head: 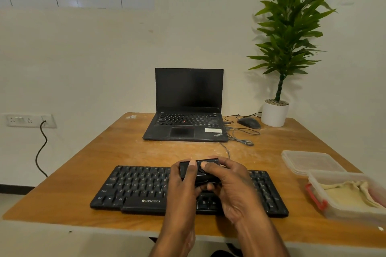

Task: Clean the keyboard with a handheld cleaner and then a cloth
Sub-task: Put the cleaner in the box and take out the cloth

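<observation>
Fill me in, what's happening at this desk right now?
A person holds a small black handheld cleaner in both hands, left hand and right hand, just above the middle of a black keyboard on the wooden table. Both thumbs rest on top of the cleaner. A yellowish cloth still lies in a plastic container to the right, so wiping has not begun. Farther back are an open laptop with a dark screen, a mouse and a potted plant.
</observation>
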A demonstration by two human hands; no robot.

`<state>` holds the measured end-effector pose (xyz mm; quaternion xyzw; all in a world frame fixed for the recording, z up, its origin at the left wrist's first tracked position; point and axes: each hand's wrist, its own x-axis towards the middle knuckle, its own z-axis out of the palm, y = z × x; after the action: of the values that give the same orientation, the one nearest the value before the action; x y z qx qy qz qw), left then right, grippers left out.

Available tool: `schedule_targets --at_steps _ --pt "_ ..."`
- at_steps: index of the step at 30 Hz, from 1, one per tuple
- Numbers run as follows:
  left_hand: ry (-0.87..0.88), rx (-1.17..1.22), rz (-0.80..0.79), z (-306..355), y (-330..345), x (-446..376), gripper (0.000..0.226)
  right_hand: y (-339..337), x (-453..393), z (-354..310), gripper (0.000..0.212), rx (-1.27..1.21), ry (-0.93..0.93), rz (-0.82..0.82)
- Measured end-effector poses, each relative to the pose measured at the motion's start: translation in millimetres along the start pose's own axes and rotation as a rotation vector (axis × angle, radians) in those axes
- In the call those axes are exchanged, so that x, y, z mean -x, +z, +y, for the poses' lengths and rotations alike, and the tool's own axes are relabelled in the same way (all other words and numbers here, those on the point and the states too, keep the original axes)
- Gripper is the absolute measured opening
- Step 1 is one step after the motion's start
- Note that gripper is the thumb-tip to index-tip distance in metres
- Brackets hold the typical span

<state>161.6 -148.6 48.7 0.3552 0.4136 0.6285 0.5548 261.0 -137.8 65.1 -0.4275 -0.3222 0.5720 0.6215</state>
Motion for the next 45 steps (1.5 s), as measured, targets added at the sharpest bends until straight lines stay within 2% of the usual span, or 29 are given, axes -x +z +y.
schedule_targets --at_steps 3,8,15,22,25,27,33,40,45 --pt "-0.026 -0.004 0.016 -1.9 2.6 1.4 0.024 -0.9 4.0 -0.4 0.032 0.004 -0.027 0.005" --pt "0.002 -0.016 0.049 -3.4 10.4 7.3 0.023 1.4 21.0 3.8 0.037 0.032 -0.183 0.071" --pt "-0.027 -0.022 0.008 -4.4 20.4 17.7 0.022 -10.1 40.3 -1.5 0.033 0.080 -0.312 0.131" --pt "-0.059 -0.051 -0.129 -8.1 35.4 38.2 0.036 -53.2 57.1 -34.9 0.032 0.092 -0.291 0.156" --pt "-0.037 -0.102 -0.202 -9.6 48.6 52.8 0.057 -83.2 68.4 -50.2 0.033 0.089 -0.295 0.190" --pt "-0.037 -0.146 -0.278 -15.7 61.3 65.1 0.057 -107.5 78.8 -59.4 0.033 0.088 -0.301 0.238" --pt "-0.064 -0.245 -0.477 -50.6 106.1 94.9 0.039 -175.2 104.6 -75.2 0.023 0.125 -0.350 0.362" --pt "0.039 -0.569 -0.479 -100.8 147.0 98.1 0.046 -241.2 108.9 -59.8 0.021 0.217 -0.339 0.644" --pt "0.146 -0.714 -0.423 -121.2 158.8 94.4 0.043 -255.8 96.6 -48.2 0.026 0.338 -0.344 0.755"
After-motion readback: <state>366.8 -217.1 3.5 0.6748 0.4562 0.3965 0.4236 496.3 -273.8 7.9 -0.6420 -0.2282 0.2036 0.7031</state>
